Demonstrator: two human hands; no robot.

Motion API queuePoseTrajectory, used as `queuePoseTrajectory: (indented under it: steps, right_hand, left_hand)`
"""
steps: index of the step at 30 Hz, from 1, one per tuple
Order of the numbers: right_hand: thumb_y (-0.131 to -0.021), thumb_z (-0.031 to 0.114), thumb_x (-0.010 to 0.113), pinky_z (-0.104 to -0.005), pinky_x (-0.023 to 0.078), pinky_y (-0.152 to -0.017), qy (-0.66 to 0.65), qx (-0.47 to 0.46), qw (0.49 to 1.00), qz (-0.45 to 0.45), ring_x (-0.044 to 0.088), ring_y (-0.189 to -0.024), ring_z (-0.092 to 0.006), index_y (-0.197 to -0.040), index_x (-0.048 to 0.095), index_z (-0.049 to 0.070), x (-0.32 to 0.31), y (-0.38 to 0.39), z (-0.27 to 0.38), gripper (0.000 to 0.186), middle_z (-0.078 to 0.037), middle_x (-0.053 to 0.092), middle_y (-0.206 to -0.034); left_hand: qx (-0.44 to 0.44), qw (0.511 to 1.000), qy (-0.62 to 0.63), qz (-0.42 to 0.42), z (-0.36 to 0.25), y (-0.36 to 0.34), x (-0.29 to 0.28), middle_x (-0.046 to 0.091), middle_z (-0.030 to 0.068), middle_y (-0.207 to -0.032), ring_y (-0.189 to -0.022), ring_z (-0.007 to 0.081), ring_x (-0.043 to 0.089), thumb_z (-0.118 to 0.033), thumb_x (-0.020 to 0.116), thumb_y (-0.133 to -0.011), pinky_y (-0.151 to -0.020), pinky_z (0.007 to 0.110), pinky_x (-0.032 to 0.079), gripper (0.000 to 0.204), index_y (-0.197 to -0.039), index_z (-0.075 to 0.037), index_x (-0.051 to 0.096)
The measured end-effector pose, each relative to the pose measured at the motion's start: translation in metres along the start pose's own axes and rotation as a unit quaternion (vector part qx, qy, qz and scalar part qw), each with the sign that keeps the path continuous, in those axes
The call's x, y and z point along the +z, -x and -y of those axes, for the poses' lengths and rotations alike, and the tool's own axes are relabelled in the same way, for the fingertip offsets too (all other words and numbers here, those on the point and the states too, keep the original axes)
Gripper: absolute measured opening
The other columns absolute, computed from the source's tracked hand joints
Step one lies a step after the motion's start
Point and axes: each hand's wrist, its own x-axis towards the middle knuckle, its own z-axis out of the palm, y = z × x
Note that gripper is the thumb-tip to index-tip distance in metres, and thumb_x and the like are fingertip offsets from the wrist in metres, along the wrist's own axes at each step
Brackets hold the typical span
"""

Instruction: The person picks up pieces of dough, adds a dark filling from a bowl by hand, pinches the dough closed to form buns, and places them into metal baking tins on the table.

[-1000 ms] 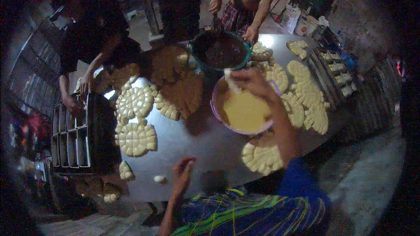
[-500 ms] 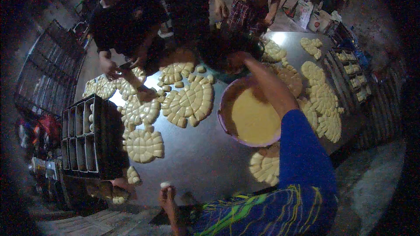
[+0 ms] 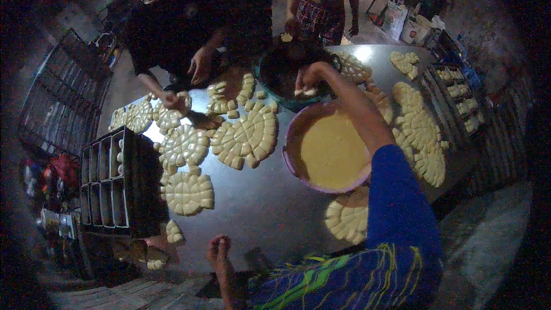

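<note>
My right arm, in a blue sleeve, reaches across the table over the wide purple-rimmed basin (image 3: 291,166) of pale yellow liquid. Beyond it, my right hand (image 3: 311,76) is inside a dark green basin (image 3: 274,96), fingers closed around pale dough pieces (image 3: 309,92) at their tips. Shadow hides most of that basin's contents. Near the table's front edge, my left hand (image 3: 219,248) is raised with its fingers curled together; whether anything is inside them cannot be seen. Cut rounds of dough (image 3: 245,136) lie beyond it, split into wedges and small blocks.
Black loaf tins (image 3: 104,183) stand at the table's left, some holding dough balls. More filled tins (image 3: 459,95) sit at the right edge beside dough slabs (image 3: 422,132). Across the metal table (image 3: 258,212), a dark-shirted person (image 3: 175,31) handles dough; another in plaid shorts (image 3: 321,22) stands behind the green basin.
The white piece at my left fingertips no longer shows. My right hand now shows pale pieces at its fingertips. The dark-shirted person's hands have moved apart, and the person in shorts has shifted.
</note>
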Motion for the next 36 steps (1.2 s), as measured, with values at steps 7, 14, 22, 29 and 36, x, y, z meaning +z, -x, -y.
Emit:
queuePoseTrajectory:
  steps: [7, 14, 22, 29, 36]
  right_hand:
    - [-0.077, 0.011, 0.067, -0.0334, 0.050, -0.068, 0.055, -0.142, 0.988, -0.024, 0.058, -0.072, -0.0136, -0.105, 0.072, 0.011, 0.013, -0.014, -0.035, 0.028, -0.005, 0.069, -0.081]
    - [-0.069, -0.004, 0.058, -0.0328, 0.053, -0.074, 0.179, -0.071, 0.981, -0.002, 0.067, -0.084, -0.0168, -0.105, 0.071, 0.008, 0.017, 0.000, -0.013, 0.040, -0.007, 0.070, -0.084]
    - [-0.082, -0.001, 0.066, -0.0320, 0.049, -0.092, -0.484, -0.170, 0.858, 0.028, 0.058, -0.112, -0.0171, -0.138, 0.043, 0.009, 0.141, 0.144, 0.118, 0.061, -0.004, 0.059, -0.124]
    - [-0.080, -0.001, 0.069, -0.0337, 0.046, -0.097, -0.602, -0.193, 0.774, 0.032, 0.055, -0.116, -0.0206, -0.145, 0.028, 0.013, 0.332, 0.226, 0.226, 0.078, -0.007, 0.055, -0.127]
    - [-0.084, -0.004, 0.065, -0.0337, 0.053, -0.088, -0.671, -0.189, 0.716, -0.030, 0.059, -0.109, -0.0204, -0.143, 0.031, 0.016, 0.417, 0.238, 0.249, 0.071, -0.008, 0.058, -0.120]
  left_hand:
    - [-0.042, 0.993, 0.098, 0.041, -0.003, 0.006, 0.013, 0.065, 0.0069, -0.097, -0.091, 0.0170, 0.061, -0.019, 0.063, -0.092, -0.086, 0.033, 0.048, 0.021, -0.105, -0.003, 0.062]
    - [-0.046, 0.985, 0.060, 0.155, -0.013, -0.005, 0.022, 0.065, 0.0088, -0.098, -0.091, 0.0199, 0.063, -0.016, 0.063, -0.091, -0.086, 0.034, 0.050, 0.019, -0.104, -0.002, 0.061]
    - [-0.184, 0.924, 0.174, 0.285, -0.043, -0.042, 0.010, 0.063, 0.0111, -0.111, -0.103, 0.0226, 0.061, -0.023, 0.058, -0.095, -0.092, 0.036, 0.048, 0.032, -0.118, -0.002, 0.056]
    - [-0.223, 0.849, 0.270, 0.396, -0.092, -0.044, 0.007, 0.060, 0.0094, -0.119, -0.112, 0.0220, 0.057, -0.031, 0.051, -0.099, -0.102, 0.037, 0.042, 0.043, -0.131, -0.002, 0.049]
    - [-0.251, 0.844, 0.300, 0.367, -0.073, -0.041, -0.047, 0.060, 0.0039, -0.114, -0.109, 0.0178, 0.057, -0.034, 0.051, -0.098, -0.094, 0.035, 0.046, 0.033, -0.120, -0.010, 0.052]
